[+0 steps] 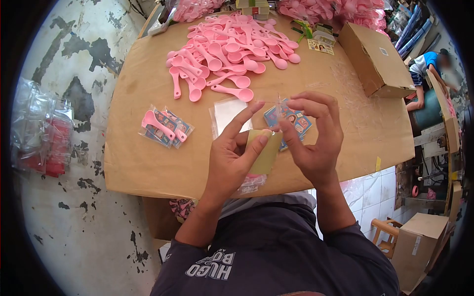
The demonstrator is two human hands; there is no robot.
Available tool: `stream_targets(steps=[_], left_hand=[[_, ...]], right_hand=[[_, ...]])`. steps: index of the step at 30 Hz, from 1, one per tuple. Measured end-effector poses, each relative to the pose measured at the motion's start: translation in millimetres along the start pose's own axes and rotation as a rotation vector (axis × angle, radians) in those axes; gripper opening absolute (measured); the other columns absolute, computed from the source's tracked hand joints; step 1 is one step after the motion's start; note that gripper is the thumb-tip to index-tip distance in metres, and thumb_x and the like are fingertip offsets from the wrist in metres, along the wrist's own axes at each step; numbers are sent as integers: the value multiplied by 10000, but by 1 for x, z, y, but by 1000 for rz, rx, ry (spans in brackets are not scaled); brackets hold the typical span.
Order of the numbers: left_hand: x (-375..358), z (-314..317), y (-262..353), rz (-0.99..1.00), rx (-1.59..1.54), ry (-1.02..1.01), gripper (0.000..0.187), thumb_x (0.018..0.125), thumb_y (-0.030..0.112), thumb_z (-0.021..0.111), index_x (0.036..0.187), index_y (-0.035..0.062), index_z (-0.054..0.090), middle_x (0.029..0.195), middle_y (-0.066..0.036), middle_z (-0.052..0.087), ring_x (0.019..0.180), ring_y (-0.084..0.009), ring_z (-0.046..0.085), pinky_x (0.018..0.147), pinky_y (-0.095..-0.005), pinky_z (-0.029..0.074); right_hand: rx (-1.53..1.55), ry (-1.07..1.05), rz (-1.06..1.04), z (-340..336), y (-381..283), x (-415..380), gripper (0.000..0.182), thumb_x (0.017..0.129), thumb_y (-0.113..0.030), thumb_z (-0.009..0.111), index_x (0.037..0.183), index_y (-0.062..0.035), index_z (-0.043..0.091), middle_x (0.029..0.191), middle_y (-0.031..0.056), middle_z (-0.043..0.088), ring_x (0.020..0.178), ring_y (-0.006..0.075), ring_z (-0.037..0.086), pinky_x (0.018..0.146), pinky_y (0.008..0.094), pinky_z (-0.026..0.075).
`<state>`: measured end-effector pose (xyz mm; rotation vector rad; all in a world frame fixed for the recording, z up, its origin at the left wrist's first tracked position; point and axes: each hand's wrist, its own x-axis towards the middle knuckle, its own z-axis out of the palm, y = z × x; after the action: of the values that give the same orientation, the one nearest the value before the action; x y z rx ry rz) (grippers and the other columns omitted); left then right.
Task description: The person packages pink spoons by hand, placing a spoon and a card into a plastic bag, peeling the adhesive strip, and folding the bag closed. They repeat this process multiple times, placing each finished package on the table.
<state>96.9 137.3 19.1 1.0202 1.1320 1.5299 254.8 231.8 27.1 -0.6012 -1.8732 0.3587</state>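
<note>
My left hand (229,148) is closed on a clear plastic bag with a yellow-green card (261,157) in it, the thumb pressed on the card's upper edge. A bit of pink shows at the bag's lower end. My right hand (320,140) is curled at the clear film (279,106) above the card, its thumb and fingertips at the film's edge. Behind my hands lie a stack of flat clear bags (224,116) and a pile of blue printed cards (298,123), partly hidden. To the left, bagged pink spoons (159,124) rest with printed cards.
A large heap of pink measuring spoons (232,47) covers the table's far middle. A cardboard box (373,61) stands at the right edge. More pink spoons in bags (331,10) are at the back. Plastic bags (42,128) hang at far left; another person (424,69) is at far right.
</note>
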Motion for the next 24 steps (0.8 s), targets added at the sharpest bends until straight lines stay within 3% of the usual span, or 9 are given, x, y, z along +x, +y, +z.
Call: stream_targets(steps=[2, 7, 8, 12, 14, 15, 17, 18, 24], left_hand=[[-1, -2, 4, -8, 53, -46, 568, 1015, 63, 647, 1546, 75, 445, 1053, -134, 771, 886, -57, 669, 747, -207, 521], [-5, -1, 2, -72, -24, -102, 574, 1002, 53, 658, 1534, 47, 443, 1043, -172, 770, 897, -83, 691, 766, -218, 532], [-6, -1, 1, -97, -40, -122, 580, 995, 56, 666, 1527, 26, 437, 1032, -204, 768, 910, -109, 711, 791, -231, 544], [-6, -6, 3, -137, -6, -155, 589, 996, 77, 670, 1530, 25, 428, 1033, -215, 766, 912, -121, 717, 779, -242, 551], [-6, -7, 1, -122, -37, -147, 615, 992, 91, 677, 1542, 30, 408, 1037, -216, 765, 924, -133, 723, 784, -259, 561], [-5, -7, 1, -117, -38, -146, 615, 992, 91, 677, 1542, 30, 408, 1037, -216, 765, 924, -133, 723, 784, -259, 561], [-3, -5, 0, -99, -18, -139, 628, 992, 87, 675, 1551, 39, 394, 1035, -219, 764, 920, -135, 725, 780, -265, 564], [-2, -3, 2, -96, -16, -149, 628, 992, 87, 675, 1551, 39, 394, 1035, -219, 764, 920, -135, 725, 780, -265, 564], [-1, 4, 1, -122, -5, -106, 612, 1010, 51, 646, 1568, 69, 394, 996, -124, 768, 851, -50, 662, 718, -198, 499]], right_hand=[[-48, -5, -58, 2, -7, 7, 337, 864, -66, 782, 1181, -32, 675, 1154, 151, 641, 972, 251, 644, 762, 334, 532], [361, -149, 468, -7, 9, 0, 223, 925, -54, 727, 1142, -5, 710, 985, 95, 737, 850, 154, 688, 766, 276, 542], [327, -111, 417, -11, 15, 3, 182, 961, -40, 681, 1129, 18, 715, 891, 67, 753, 798, 117, 690, 757, 253, 542], [480, -24, 564, -48, 31, 18, 197, 976, -82, 682, 1141, 21, 714, 900, 68, 761, 822, 113, 701, 755, 253, 544], [521, -167, 649, -65, 40, 23, 235, 987, -113, 666, 1188, 3, 705, 1050, 117, 760, 954, 194, 718, 866, 323, 549], [521, -169, 644, -61, 42, 23, 235, 987, -113, 666, 1188, 3, 705, 1050, 117, 760, 954, 194, 718, 866, 323, 549], [-920, 13, 73, -48, 44, 20, 275, 983, -120, 653, 1237, -23, 692, 1255, 168, 698, 1176, 316, 655, 1009, 416, 501], [-716, 72, 157, -46, 43, 20, 295, 965, -83, 644, 1256, -55, 687, 1390, 186, 615, 1342, 402, 520, 1099, 478, 424], [-167, -46, -10, -19, 4, 4, 233, 849, -64, 758, 1080, -74, 732, 1350, 121, 645, 1276, 355, 555, 1060, 463, 432]])
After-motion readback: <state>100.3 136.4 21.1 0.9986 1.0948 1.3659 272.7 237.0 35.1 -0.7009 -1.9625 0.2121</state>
